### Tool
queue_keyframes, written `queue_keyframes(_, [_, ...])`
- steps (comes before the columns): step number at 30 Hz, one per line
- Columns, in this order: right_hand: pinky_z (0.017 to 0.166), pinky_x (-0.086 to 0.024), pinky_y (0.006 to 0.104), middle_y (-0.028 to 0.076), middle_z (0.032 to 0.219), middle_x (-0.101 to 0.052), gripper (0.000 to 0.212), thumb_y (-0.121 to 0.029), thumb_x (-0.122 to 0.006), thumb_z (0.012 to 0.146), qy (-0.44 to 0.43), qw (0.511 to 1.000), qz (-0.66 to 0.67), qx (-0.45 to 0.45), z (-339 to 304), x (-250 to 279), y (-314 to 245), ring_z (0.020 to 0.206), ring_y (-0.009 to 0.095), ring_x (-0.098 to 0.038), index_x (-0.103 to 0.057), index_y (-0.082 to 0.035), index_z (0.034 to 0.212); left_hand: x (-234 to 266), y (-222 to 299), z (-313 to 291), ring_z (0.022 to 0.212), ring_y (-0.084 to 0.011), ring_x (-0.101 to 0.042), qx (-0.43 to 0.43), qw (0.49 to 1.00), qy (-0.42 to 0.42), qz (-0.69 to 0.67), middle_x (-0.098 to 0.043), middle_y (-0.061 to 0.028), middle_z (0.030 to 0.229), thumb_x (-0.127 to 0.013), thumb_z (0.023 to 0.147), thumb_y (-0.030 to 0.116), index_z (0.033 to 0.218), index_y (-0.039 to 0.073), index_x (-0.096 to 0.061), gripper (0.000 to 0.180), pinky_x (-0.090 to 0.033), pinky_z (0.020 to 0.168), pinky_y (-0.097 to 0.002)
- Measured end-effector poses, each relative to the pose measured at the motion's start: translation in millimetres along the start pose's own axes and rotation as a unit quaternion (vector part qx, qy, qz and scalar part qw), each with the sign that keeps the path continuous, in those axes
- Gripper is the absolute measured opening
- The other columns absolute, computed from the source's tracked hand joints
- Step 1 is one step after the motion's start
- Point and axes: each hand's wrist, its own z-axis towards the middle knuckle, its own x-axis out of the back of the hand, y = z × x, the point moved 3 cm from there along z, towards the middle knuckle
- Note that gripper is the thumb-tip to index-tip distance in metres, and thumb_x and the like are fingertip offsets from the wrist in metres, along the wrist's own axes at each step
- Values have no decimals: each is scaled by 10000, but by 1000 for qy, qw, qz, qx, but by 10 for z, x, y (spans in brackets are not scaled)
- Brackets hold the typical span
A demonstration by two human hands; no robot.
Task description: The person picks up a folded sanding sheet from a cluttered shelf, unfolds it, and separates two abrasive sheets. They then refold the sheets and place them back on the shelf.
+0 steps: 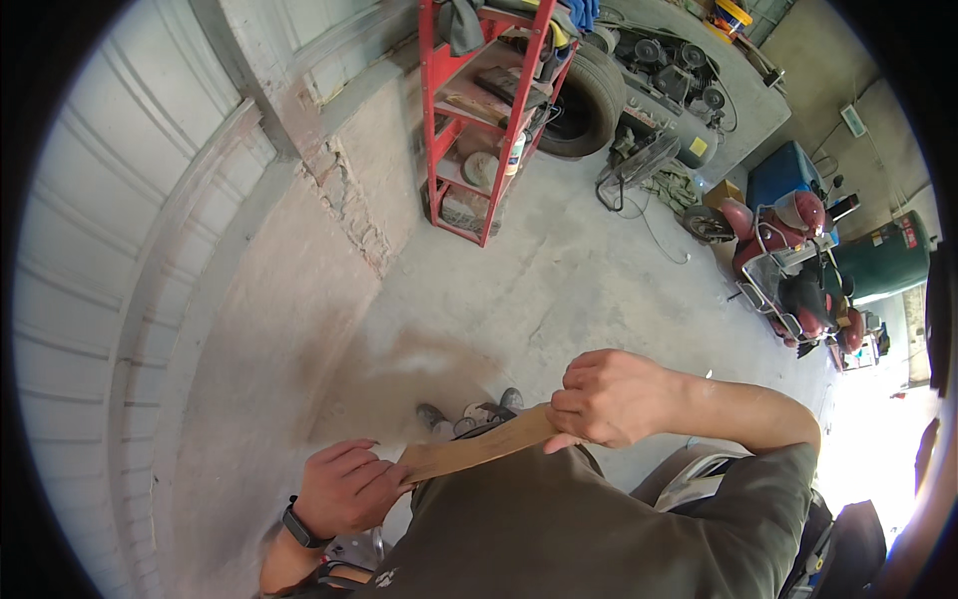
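A flat tan-brown strip (477, 451), which looks like paper or tape, stretches between my two hands in front of my dark shirt. My left hand (347, 486), with a dark band on its wrist, pinches the strip's left end. At the other end, slightly higher, my right hand (609, 399) is closed on the strip with its fingers curled. The strip slopes upward to the right and looks fairly taut. Exactly what it is made of I cannot tell.
A red metal shelf rack (487, 130) holding tools and a bottle stands ahead. Beside it are a tyre (584, 105) and an air compressor (689, 130). A red scooter (788, 265) is parked at the right. Pale wall panels (110, 230) run along the left.
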Motion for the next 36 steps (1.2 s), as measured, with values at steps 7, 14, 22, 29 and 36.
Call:
queue_keyframes(7, [638,-549,404,67,747,-621,353,-391,-728,968,49,993,83,-63,-925,-152,485,695,276,-653,-747,-45,903,-294,322,611,623,-199,-638,40,998,26,-50,-627,2,627,-886,805,221,707,117,-720,219,-628,738,-387])
queue_keyframes(14, [646,-545,436,80,744,-629,372,-385,-674,1019,177,958,195,-110,-1600,-482,642,724,312,-656,-723,-58,849,-498,533,1181,599,-275,-649,56,991,-14,-117,-604,-51,604,-858,771,96,661,67,-693,200,-612,676,-386])
queue_keyframes(22, [605,-513,431,115,737,-650,335,-280,-683,1041,274,872,328,-239,-2080,-583,666,669,333,-631,-732,-8,850,-754,416,1547,617,-312,-677,41,979,17,-197,-602,-103,611,-811,832,52,634,20,-610,284,-563,586,-385])
queue_keyframes(29, [562,-476,413,143,686,-601,334,-195,-635,1072,323,846,323,-275,-2108,-617,627,604,349,-566,-688,39,839,-903,270,1671,615,-310,-684,22,972,74,-221,-621,-110,618,-776,878,50,644,0,-616,287,-537,561,-378])
queue_keyframes(36, [608,-501,372,148,692,-612,469,-245,-557,1117,329,813,307,-370,-1750,-638,549,608,285,-587,-592,66,768,-875,-148,1542,597,-300,-657,45,952,100,-286,-621,-111,628,-715,977,99,664,3,-589,351,-501,546,-373])
